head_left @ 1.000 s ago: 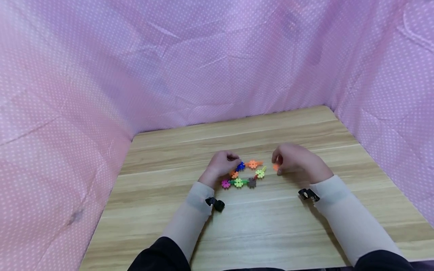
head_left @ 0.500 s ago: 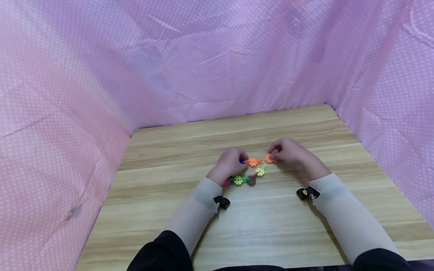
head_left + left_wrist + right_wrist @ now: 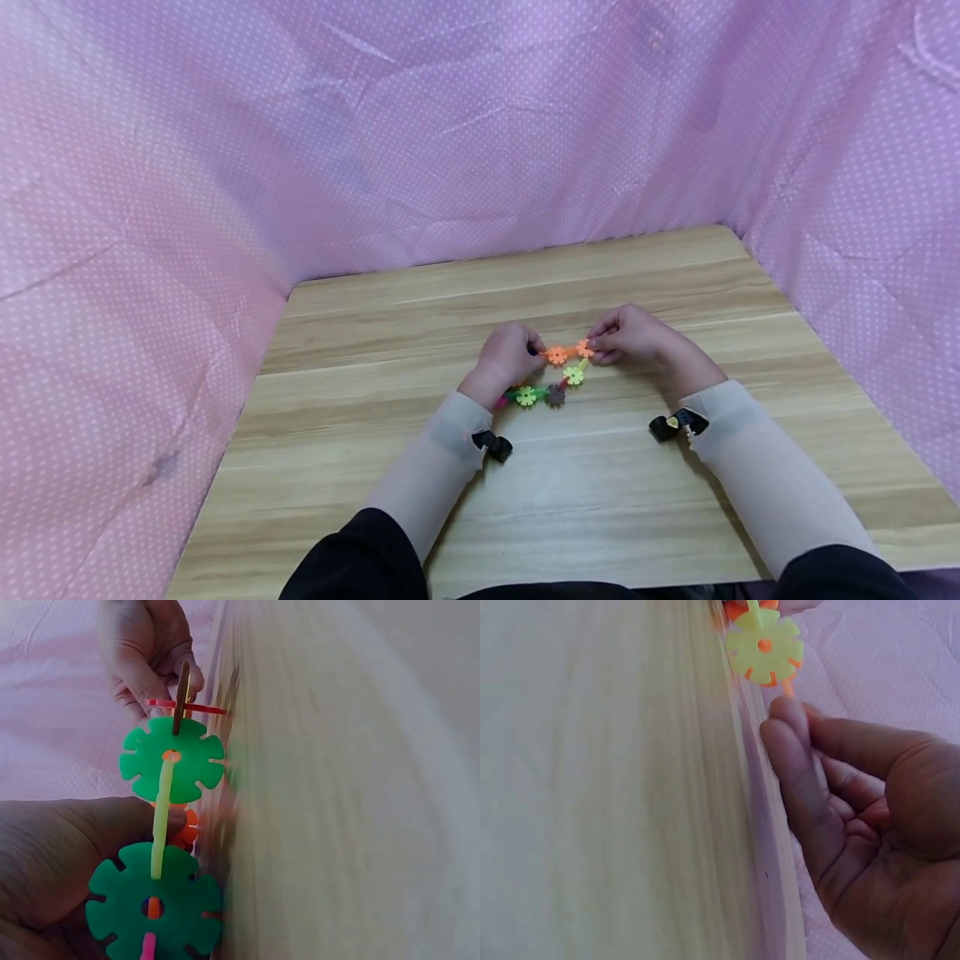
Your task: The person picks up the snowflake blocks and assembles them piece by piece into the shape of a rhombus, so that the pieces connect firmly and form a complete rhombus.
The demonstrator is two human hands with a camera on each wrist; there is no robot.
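A chain of notched plastic snowflake discs, linked edge to face, lies bent in a loop on the wooden table. My left hand [image 3: 507, 360] pinches its far left part by a blue disc, mostly hidden by the fingers. From there an orange disc [image 3: 557, 356] reaches right. My right hand [image 3: 636, 340] pinches another orange disc [image 3: 585, 348], which meets the end of that orange run. Just below are a yellow disc [image 3: 573, 376], a brown disc [image 3: 555, 396] and a light green disc [image 3: 527, 396]. In the left wrist view, two green discs [image 3: 172, 761] stand upright on edge.
The wooden table [image 3: 592, 492] stretches around both hands. Pink dotted cloth [image 3: 450, 142] hangs behind it and along both sides. A small black camera [image 3: 498, 448] is strapped to the left wrist, another camera [image 3: 664, 427] to the right.
My right hand has moved left with the orange disc, closing the gap to the chain's orange end. My left hand has shifted right and up, covering the blue disc.
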